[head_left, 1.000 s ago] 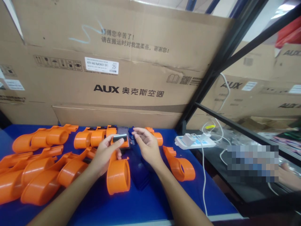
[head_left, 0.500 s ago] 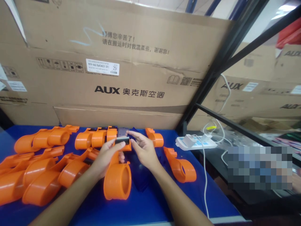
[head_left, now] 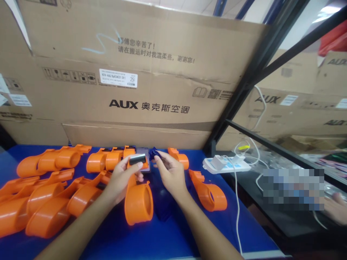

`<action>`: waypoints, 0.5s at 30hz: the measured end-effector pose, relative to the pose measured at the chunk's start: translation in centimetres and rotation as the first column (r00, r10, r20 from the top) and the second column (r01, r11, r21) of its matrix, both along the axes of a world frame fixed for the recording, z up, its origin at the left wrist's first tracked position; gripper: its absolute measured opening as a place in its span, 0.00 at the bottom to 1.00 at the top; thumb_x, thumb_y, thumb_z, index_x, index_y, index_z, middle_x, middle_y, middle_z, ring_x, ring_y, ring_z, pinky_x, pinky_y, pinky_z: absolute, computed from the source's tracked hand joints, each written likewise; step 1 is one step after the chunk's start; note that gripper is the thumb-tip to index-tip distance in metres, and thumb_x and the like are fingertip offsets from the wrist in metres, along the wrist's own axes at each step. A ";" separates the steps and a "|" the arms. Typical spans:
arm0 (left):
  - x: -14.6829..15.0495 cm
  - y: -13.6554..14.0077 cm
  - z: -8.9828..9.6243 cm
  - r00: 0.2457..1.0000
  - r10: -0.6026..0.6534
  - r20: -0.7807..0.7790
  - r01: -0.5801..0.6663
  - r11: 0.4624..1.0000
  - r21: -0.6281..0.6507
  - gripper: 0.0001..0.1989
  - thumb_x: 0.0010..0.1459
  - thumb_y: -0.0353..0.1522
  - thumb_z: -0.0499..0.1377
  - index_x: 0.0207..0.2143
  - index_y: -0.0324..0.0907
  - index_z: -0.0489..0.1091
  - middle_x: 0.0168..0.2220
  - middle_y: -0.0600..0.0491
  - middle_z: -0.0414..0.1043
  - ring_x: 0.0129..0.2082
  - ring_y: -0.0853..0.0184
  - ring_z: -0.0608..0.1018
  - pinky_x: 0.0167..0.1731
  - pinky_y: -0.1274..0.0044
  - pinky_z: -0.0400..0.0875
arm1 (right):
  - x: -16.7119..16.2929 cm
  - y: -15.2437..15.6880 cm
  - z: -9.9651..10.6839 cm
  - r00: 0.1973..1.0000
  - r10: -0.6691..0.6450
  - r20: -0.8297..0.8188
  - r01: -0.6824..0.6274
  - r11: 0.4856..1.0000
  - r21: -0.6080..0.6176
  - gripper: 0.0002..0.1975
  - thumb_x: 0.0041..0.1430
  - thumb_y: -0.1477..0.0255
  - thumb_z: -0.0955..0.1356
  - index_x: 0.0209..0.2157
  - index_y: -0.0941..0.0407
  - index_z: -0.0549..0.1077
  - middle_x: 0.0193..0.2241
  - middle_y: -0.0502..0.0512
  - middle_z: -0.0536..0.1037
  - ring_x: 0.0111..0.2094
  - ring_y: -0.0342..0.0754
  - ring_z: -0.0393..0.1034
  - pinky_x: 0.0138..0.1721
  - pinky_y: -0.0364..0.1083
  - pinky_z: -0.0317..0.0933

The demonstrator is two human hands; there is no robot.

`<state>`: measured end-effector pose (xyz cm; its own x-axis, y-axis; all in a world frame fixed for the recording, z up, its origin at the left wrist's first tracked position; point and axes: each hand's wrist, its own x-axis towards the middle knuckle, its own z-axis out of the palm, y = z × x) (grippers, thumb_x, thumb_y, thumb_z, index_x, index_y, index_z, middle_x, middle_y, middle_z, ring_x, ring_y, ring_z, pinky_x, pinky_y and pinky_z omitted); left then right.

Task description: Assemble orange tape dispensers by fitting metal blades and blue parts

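My left hand is closed around an orange plastic holder with a wide round ring hanging below the fingers. On the holder's upper end lies a black strip with a whitish top edge, the thumb pressing beside it. My right hand is to the right, its fingertips bent against a small dark blue piece that they seem to pinch; part of it is hidden. A phone-like grey slab lies behind both hands.
Several orange holders lie at left on the blue table, and others at right. A white power strip with cables sits beside a black frame post. Cardboard stands behind. Another person's hand shows at far right.
My right hand has moved away from the strip, slightly right, to the dark blue piece. The orange holder in my left hand has shifted and turned a little, its ring now further right and higher.
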<state>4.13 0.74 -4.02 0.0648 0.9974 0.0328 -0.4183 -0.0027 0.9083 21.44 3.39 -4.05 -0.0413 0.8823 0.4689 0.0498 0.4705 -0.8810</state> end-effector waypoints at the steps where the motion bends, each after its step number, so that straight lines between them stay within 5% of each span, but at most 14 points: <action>1: 0.0 0.0 0.1 1.000 0.014 0.009 -0.014 1.000 0.001 0.19 0.52 0.36 0.71 0.45 0.42 0.73 0.24 0.57 0.72 0.22 0.70 0.74 0.26 0.77 0.73 | 0.1 -0.1 0.1 0.998 -0.067 0.016 0.066 0.997 0.051 0.16 0.64 0.62 0.71 0.51 0.51 0.79 0.43 0.57 0.83 0.44 0.55 0.79 0.45 0.55 0.75; 6: 0.3 -0.2 0.7 0.999 0.030 -0.019 -0.030 0.999 0.013 0.18 0.50 0.33 0.71 0.43 0.41 0.74 0.28 0.56 0.73 0.22 0.72 0.74 0.25 0.78 0.74 | -0.1 -1.1 0.9 0.962 -0.232 0.142 0.184 0.939 0.290 0.08 0.62 0.67 0.72 0.41 0.51 0.84 0.30 0.53 0.79 0.30 0.48 0.73 0.34 0.49 0.71; 15: 0.1 -0.5 1.7 0.994 0.096 -0.060 -0.094 0.995 0.034 0.15 0.52 0.33 0.70 0.39 0.39 0.72 0.25 0.58 0.72 0.21 0.73 0.74 0.25 0.79 0.74 | -1.1 -2.3 0.4 0.936 -0.251 0.248 0.151 0.920 0.361 0.09 0.62 0.73 0.70 0.44 0.54 0.77 0.32 0.52 0.81 0.29 0.46 0.76 0.35 0.46 0.72</action>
<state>4.21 0.26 -2.33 -0.0276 0.9977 0.0627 -0.3581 -0.0684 0.9312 20.30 1.08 -3.68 -0.0550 0.6817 0.7296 0.3985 0.6849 -0.6099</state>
